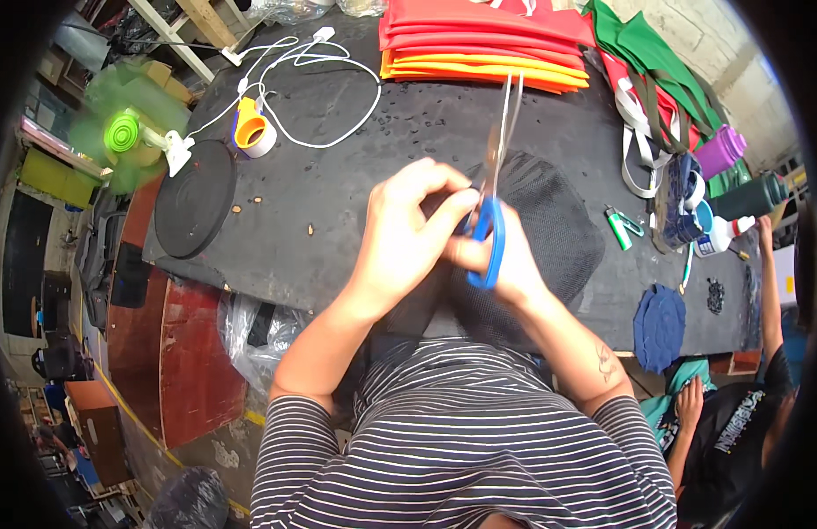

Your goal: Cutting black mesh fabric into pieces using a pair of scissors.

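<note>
As hands (403,217) meet at scissors (488,249), black mesh (554,231) beneath, white-lettered shirt (733,454) nearby

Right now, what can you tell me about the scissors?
The scissors have blue, plastic-looking loop handles and long, shiny metal blades, somewhat blurred. The right hand holds the handles; the blades point away from the person, tips slightly apart. They appear above the black mesh. The left hand is close beside them; whether it touches them is unclear.

Red and orange fabric stack (483,48), looped white cable (327,145), black disc (195,201), blurry green fan (123,132), it seems
</note>
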`<state>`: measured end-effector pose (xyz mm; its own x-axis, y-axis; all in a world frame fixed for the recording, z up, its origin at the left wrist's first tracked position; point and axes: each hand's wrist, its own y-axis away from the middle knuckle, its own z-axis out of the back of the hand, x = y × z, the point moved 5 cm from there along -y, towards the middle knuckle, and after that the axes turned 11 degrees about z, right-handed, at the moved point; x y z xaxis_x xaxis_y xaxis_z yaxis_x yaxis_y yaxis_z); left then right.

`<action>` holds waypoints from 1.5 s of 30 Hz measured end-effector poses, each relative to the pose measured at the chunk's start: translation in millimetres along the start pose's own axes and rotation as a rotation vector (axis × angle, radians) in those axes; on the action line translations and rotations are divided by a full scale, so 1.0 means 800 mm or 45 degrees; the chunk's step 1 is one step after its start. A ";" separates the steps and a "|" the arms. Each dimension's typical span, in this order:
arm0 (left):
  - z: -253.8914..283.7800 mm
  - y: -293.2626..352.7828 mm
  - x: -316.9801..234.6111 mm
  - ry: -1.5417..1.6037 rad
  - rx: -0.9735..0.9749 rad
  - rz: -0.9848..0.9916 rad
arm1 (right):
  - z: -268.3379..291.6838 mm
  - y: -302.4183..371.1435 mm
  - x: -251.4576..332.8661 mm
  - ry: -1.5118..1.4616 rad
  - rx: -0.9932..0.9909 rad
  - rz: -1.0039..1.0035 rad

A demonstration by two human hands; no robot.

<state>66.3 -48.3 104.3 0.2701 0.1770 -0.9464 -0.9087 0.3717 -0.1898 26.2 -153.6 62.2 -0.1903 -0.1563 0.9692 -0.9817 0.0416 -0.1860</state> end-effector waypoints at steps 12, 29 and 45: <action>-0.025 0.016 0.064 0.322 0.845 0.590 | 0.188 -0.086 0.125 -0.377 -0.490 0.674; -0.008 0.054 0.102 -0.259 0.221 0.392 | 0.289 -0.016 0.000 -0.019 -0.242 -0.035; 0.031 0.068 0.059 -0.812 0.039 0.257 | 0.245 -0.029 -0.004 0.509 -0.317 0.031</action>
<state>37.4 3.1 55.8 0.2396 0.7462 -0.6212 -0.9542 0.2989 -0.0090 47.1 -347.5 31.5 -0.1458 0.2379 0.9603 -0.9353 0.2833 -0.2122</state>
